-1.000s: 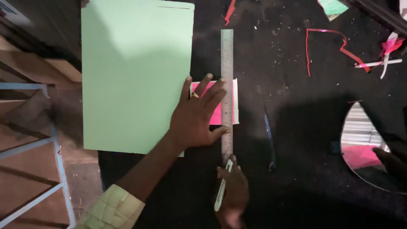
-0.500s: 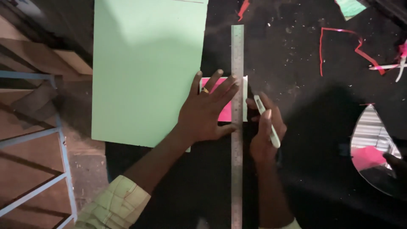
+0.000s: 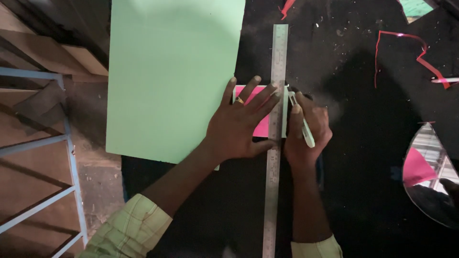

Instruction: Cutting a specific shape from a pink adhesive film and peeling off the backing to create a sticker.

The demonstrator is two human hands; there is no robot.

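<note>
Nearest, my left hand [image 3: 237,126] lies flat with fingers spread, pressing the pink card [image 3: 258,107] and the steel ruler [image 3: 275,143] onto the black table [image 3: 363,200] so neither can slide. Just right of the ruler, my right hand [image 3: 306,136] is closed around a white craft knife [image 3: 300,117], its tip set against the ruler's edge for a straight guide. Left of the card, touching it, lies a large green sheet [image 3: 172,76]. Farther right, red paper strips [image 3: 406,50] lie scattered.
</note>
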